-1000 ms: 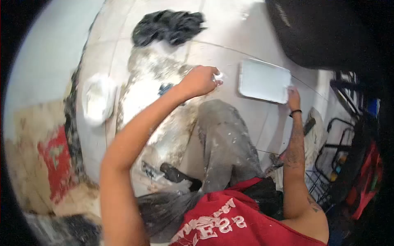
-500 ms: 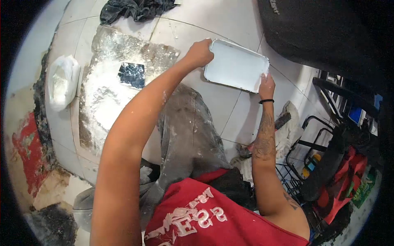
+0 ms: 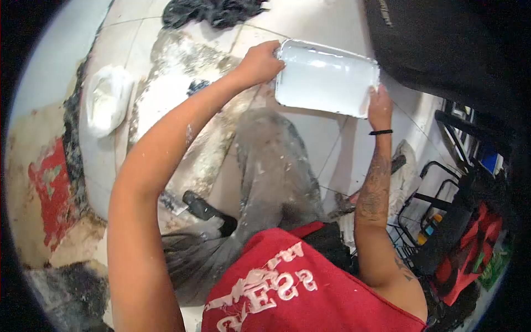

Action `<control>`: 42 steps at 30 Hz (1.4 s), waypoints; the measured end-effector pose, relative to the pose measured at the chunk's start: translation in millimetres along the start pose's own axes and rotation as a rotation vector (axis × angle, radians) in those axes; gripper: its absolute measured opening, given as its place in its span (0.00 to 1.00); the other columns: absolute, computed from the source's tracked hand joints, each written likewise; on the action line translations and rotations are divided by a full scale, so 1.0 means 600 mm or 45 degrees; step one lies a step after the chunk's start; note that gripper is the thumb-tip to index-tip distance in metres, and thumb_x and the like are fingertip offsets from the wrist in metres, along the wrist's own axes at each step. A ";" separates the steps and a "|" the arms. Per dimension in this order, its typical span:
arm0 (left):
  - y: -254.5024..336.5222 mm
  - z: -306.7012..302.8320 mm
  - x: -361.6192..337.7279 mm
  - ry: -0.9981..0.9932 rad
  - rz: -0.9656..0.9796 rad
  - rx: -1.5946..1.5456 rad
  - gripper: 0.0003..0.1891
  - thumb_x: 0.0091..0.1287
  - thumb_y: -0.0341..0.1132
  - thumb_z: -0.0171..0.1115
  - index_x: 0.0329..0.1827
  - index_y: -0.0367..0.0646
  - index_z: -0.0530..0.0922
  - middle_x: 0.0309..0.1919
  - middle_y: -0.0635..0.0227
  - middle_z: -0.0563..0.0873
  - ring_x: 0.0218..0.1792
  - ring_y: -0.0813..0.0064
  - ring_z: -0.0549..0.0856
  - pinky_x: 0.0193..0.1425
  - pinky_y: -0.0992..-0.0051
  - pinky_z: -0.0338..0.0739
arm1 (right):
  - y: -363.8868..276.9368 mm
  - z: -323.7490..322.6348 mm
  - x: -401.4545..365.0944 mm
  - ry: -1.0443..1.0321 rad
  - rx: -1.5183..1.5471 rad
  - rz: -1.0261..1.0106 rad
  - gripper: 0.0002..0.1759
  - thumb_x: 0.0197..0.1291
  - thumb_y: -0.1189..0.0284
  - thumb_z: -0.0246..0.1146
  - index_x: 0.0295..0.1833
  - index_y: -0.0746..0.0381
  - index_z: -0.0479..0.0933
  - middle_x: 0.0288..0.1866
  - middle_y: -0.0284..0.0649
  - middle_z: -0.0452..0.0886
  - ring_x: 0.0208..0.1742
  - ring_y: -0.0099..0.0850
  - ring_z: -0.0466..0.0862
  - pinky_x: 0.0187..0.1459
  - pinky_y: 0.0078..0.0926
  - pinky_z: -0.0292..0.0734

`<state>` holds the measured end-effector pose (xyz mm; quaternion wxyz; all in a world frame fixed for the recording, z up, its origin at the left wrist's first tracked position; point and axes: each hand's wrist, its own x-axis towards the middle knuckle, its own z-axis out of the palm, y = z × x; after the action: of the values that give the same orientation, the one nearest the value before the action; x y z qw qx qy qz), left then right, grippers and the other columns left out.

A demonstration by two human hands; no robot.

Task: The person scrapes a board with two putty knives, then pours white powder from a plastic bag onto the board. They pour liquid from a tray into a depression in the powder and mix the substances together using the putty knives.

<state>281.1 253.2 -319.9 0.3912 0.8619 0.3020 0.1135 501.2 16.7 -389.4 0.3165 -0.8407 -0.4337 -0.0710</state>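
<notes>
A white rectangular tray (image 3: 321,109) with a chipped dark rim is held out in front of me, above the tiled floor. My left hand (image 3: 263,62) is closed on its left end, fingers at the upper corner. At the opposite short side, my right hand (image 3: 380,110), with a black band on the wrist, grips the lower right corner. The inside is glossy white, with bright reflections along the far wall. Below and left of the tray, white powder (image 3: 160,105) covers a stained sheet on the floor. My left forearm hides part of a small dark piece (image 3: 198,87) there.
An open plastic bag of white powder (image 3: 109,102) stands left of the sheet. Dark crumpled cloth (image 3: 213,12) lies at the far side. A large black object (image 3: 442,50) fills the upper right. Black metal frames (image 3: 437,188) and a red bag (image 3: 470,249) are at right.
The tray, gripped by both hands, has shifted up and slightly right in view, and its angle has changed. The floor things have shifted right, and my left forearm now covers more of the dark piece.
</notes>
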 end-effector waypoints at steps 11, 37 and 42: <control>-0.081 -0.190 -0.147 -0.014 -0.313 -0.300 0.09 0.57 0.30 0.61 0.37 0.36 0.74 0.24 0.67 0.78 0.21 0.78 0.78 0.21 0.76 0.73 | -0.224 0.031 0.043 -0.368 0.193 -0.065 0.16 0.65 0.67 0.51 0.42 0.72 0.71 0.31 0.54 0.76 0.33 0.43 0.77 0.38 0.34 0.70; -0.375 -0.292 -0.253 0.419 -0.286 -0.104 0.12 0.48 0.34 0.59 0.34 0.35 0.79 0.28 0.48 0.83 0.31 0.57 0.83 0.36 0.64 0.75 | -0.428 0.274 0.055 -0.558 0.295 -0.261 0.13 0.65 0.68 0.52 0.40 0.69 0.73 0.28 0.50 0.78 0.28 0.42 0.77 0.33 0.34 0.71; -0.391 -0.288 -0.250 0.389 -0.334 -0.163 0.12 0.47 0.34 0.60 0.33 0.35 0.78 0.28 0.48 0.82 0.31 0.55 0.83 0.36 0.63 0.75 | -0.443 0.280 0.053 -0.544 0.240 -0.297 0.13 0.64 0.67 0.53 0.37 0.68 0.73 0.26 0.50 0.76 0.25 0.41 0.74 0.31 0.36 0.69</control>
<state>-13.5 386.4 -372.7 0.4062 0.7613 0.4597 0.2100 288.7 250.6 -384.5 0.2843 -0.7477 -0.5893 0.1130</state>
